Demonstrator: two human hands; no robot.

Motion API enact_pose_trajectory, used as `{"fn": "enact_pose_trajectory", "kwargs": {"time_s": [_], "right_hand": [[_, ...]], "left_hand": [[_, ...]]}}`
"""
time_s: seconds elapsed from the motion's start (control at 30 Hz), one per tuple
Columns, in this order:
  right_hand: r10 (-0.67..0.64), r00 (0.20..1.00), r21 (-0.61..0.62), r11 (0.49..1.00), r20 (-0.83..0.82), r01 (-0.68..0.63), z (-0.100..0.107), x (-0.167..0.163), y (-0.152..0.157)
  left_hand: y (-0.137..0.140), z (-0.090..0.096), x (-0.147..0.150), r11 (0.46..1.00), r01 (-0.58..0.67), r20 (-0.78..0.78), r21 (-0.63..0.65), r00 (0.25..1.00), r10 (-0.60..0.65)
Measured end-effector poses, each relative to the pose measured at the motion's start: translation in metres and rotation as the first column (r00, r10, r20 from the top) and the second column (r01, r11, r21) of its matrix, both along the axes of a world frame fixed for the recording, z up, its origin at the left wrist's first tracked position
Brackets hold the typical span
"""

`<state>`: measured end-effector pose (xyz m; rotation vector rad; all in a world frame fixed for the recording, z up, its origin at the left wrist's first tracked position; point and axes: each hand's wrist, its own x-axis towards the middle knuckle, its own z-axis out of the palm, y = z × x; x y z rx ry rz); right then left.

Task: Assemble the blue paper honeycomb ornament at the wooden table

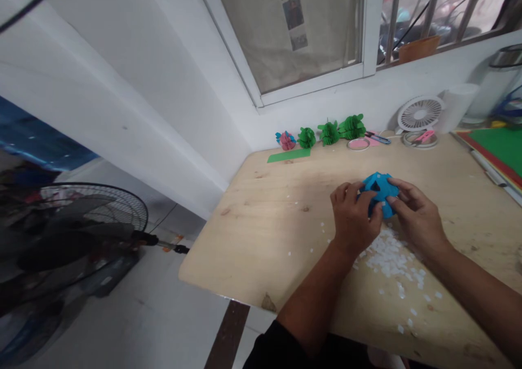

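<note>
A blue paper craft piece (380,186) is held between both hands above the wooden table (253,222). My left hand (354,212) grips its left side, fingers curled and thumb at the lower edge. From the right, my right hand (418,211) pinches it between thumb and fingers. The piece has a dark triangular gap and small pale squares stuck on it. Under and in front of the hands lies a scatter of small white paper squares (389,257).
Several finished paper figures, green ones (329,133) and a pink-and-blue one (286,140), line the wall behind a green paper strip (289,155). A small white fan (420,113), tape rolls (359,144) and coloured paper sheets (499,148) sit at the back right. A floor fan (81,238) stands left.
</note>
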<state>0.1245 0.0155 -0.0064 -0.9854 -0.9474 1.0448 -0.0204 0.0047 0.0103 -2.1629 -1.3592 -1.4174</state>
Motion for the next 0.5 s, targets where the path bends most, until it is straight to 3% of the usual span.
{"fn": "enact_pose_trajectory", "kwargs": {"time_s": [0.3, 0.5], "right_hand": [[-0.024, 0.998, -0.030, 0.999, 0.058, 0.026, 0.0036, -0.0012, -0.0028], [-0.013, 0.978, 0.056, 0.998, 0.210, 0.002, 0.0057, -0.0034, -0.0081]], "left_hand": [[-0.0018, 0.0010, 0.0017, 0.998, 0.056, 0.016, -0.017, 0.998, -0.056], [0.0047, 0.0001, -0.0028, 1.000, -0.006, 0.116, -0.019, 0.993, 0.008]]}}
